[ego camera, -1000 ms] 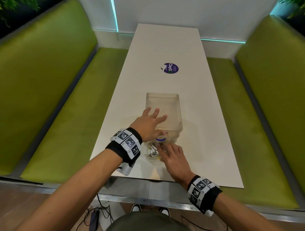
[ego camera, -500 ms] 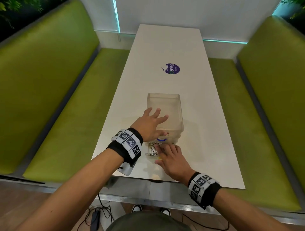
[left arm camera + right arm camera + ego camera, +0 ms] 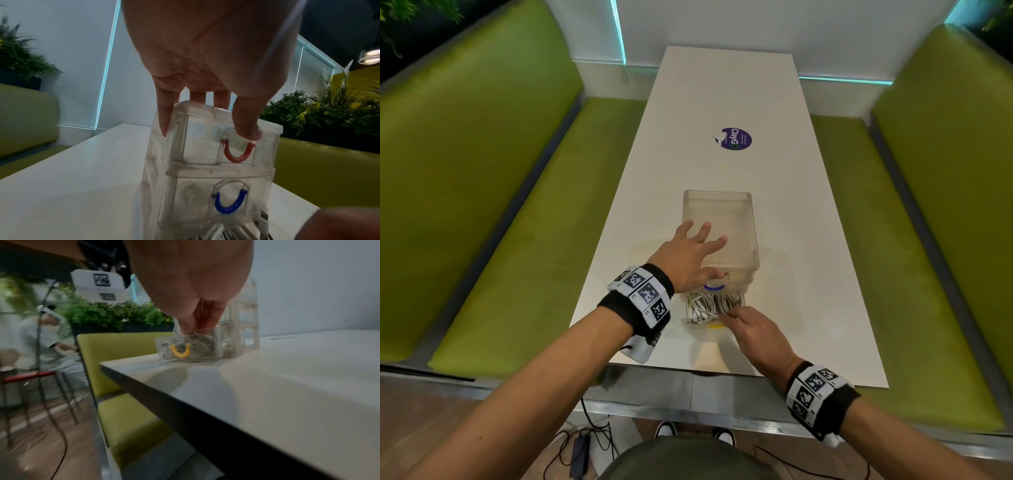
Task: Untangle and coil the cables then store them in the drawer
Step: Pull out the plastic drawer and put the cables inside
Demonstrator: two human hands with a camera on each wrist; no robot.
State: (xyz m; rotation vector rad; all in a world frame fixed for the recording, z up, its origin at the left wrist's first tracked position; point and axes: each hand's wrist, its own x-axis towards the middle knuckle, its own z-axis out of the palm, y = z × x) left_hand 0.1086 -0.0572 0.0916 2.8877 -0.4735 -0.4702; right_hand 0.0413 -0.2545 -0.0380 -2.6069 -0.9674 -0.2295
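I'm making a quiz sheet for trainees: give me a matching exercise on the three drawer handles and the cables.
Things:
1. top drawer handle
2. middle drawer handle
3. bottom drawer handle
4. cables

Descriptions:
a. yellow
b. white, lying in the pulled-out drawer
c. red
d. blue

Pairs: 1-c, 2-d, 3-a, 4-b
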